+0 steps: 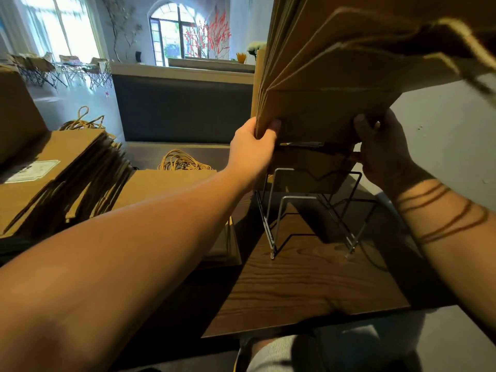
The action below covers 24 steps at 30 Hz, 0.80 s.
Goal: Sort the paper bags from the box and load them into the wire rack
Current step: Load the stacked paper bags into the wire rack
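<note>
I hold a thick bundle of brown paper bags (330, 76) upright above the wire rack (311, 210). My left hand (252, 151) grips the bundle's lower left corner, thumb on its front. My right hand (381, 149) grips the lower right corner. The bags fan out at the top, their twine handles hanging to the upper right. The rack stands on the dark wooden table (308, 285), its near slots bare; a brown bag (308, 170) seems to stand at its far end, partly hidden by the bundle.
A slumped stack of brown bags (69, 173) lies on the left, one with a white label. Another flat pile (166, 183) with twine handles lies beside the rack. A cardboard box (16, 114) rises at far left. The table's near edge is below the rack.
</note>
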Each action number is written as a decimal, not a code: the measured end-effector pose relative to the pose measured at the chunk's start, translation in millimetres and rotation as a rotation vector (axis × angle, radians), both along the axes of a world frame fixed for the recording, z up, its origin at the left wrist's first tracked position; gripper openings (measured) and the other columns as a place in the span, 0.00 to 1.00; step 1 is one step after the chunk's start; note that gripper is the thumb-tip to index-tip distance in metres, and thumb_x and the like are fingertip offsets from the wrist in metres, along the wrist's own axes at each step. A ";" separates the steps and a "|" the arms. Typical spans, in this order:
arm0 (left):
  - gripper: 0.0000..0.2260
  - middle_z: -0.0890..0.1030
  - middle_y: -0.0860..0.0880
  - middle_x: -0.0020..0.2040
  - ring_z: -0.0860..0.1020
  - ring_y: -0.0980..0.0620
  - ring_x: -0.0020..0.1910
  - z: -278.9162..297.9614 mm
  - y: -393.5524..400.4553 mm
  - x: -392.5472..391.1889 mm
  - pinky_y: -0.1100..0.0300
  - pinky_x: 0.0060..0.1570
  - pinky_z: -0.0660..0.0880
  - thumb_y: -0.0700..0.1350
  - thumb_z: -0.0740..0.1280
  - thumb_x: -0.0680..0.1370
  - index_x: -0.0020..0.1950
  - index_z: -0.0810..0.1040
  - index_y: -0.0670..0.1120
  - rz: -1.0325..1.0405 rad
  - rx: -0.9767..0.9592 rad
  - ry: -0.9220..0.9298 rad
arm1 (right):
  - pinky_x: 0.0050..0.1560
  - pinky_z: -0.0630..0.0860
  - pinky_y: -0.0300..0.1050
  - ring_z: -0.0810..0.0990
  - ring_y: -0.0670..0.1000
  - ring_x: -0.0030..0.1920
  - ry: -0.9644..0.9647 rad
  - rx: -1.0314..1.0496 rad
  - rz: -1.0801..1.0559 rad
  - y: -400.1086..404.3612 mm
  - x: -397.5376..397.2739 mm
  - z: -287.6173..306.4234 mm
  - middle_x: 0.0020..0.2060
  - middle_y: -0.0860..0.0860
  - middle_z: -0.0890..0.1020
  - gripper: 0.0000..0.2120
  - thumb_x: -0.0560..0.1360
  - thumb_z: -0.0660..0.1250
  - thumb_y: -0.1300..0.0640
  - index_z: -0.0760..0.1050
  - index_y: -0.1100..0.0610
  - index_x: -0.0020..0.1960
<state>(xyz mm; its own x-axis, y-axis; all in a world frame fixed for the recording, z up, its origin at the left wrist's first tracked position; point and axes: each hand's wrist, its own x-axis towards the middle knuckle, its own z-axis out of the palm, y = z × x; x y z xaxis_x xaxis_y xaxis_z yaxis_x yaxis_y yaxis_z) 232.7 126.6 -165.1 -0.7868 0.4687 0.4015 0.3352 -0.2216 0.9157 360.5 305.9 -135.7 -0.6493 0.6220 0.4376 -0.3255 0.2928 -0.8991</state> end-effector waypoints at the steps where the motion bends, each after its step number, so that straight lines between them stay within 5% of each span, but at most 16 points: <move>1: 0.06 0.81 0.48 0.55 0.81 0.47 0.55 -0.6 0.1 -1.5 0.42 0.58 0.80 0.51 0.63 0.83 0.58 0.75 0.53 0.010 -0.005 0.015 | 0.39 0.82 0.41 0.83 0.40 0.48 -0.006 0.006 0.005 -1.4 -0.1 -0.2 0.57 0.43 0.77 0.19 0.84 0.60 0.60 0.64 0.54 0.74; 6: 0.07 0.80 0.46 0.56 0.81 0.44 0.54 0.0 -1.5 -6.0 0.41 0.54 0.81 0.51 0.63 0.83 0.59 0.72 0.52 0.030 0.001 -0.022 | 0.42 0.83 0.45 0.83 0.42 0.48 -0.053 0.002 0.031 3.0 -6.5 1.2 0.55 0.42 0.78 0.16 0.83 0.60 0.61 0.67 0.53 0.70; 10: 0.10 0.81 0.46 0.53 0.81 0.43 0.53 -6.2 -2.8 -12.4 0.37 0.56 0.79 0.56 0.63 0.81 0.57 0.75 0.52 0.090 -0.037 -0.023 | 0.61 0.79 0.59 0.79 0.53 0.61 -0.119 0.097 -0.147 -3.1 -13.2 5.4 0.62 0.47 0.79 0.27 0.77 0.69 0.47 0.69 0.52 0.73; 13: 0.03 0.81 0.48 0.53 0.80 0.46 0.53 -6.4 -1.4 -15.5 0.41 0.59 0.78 0.52 0.62 0.83 0.54 0.74 0.55 0.097 -0.020 -0.065 | 0.70 0.72 0.55 0.74 0.57 0.69 -0.168 0.228 -0.250 -7.3 -17.4 6.9 0.70 0.55 0.75 0.29 0.77 0.69 0.49 0.67 0.57 0.75; 16: 0.03 0.81 0.51 0.55 0.81 0.50 0.55 -7.0 -2.2 -17.2 0.44 0.60 0.78 0.50 0.61 0.84 0.56 0.73 0.56 0.069 0.008 -0.101 | 0.52 0.81 0.48 0.75 0.54 0.65 -0.253 0.234 -0.310 -7.5 -22.4 7.2 0.69 0.53 0.73 0.23 0.82 0.64 0.52 0.65 0.55 0.74; 18: 0.04 0.82 0.50 0.56 0.82 0.49 0.56 -8.1 -3.2 -18.1 0.43 0.59 0.79 0.50 0.61 0.84 0.58 0.74 0.55 0.056 0.016 -0.113 | 0.44 0.83 0.53 0.79 0.57 0.58 -0.327 0.249 -0.348 -7.3 -24.3 5.5 0.62 0.54 0.76 0.15 0.82 0.63 0.49 0.67 0.54 0.66; 24: 0.08 0.82 0.49 0.57 0.82 0.50 0.55 -11.2 -5.4 -20.2 0.46 0.57 0.81 0.50 0.60 0.85 0.62 0.74 0.52 0.025 -0.029 -0.120 | 0.59 0.77 0.64 0.78 0.59 0.57 -0.412 0.254 -0.350 -3.3 -19.7 3.7 0.57 0.54 0.78 0.22 0.78 0.62 0.39 0.69 0.55 0.62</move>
<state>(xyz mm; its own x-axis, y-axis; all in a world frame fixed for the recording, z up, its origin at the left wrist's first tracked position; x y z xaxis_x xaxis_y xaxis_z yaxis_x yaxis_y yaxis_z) 212.5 121.2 -176.3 -0.8398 0.4587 0.2905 0.2282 -0.1873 0.9554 340.8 302.6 -132.0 -0.5722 0.7388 0.3561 0.1901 0.5418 -0.8187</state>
